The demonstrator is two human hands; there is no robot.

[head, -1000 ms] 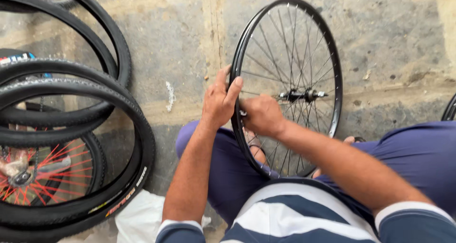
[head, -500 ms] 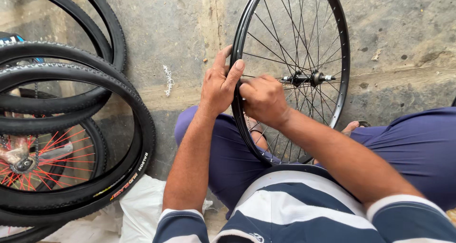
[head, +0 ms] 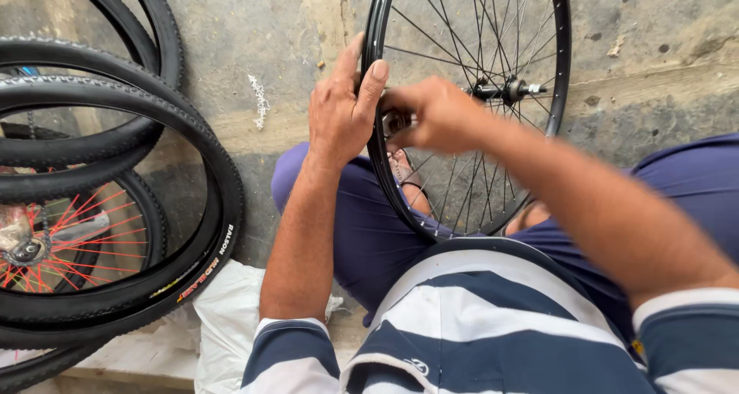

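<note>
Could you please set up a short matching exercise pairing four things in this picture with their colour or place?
Things:
1. bare wheel rim
2. loose tyres
3. red-spoked wheel
4. left hand

Descriptions:
A. stacked at the left on the floor
B. black, upright between the knees
C. gripping the rim's left edge
D. lying beneath the tyres

Pairs: 1-B, 2-A, 3-D, 4-C

**One head camera, looking straight down**

Single view here, worn on the head, aimed steeply down past the striped shirt [head: 493, 325] onto the lap and concrete floor [head: 254, 40]. It's close: hands fill mid-frame, no second view.
</note>
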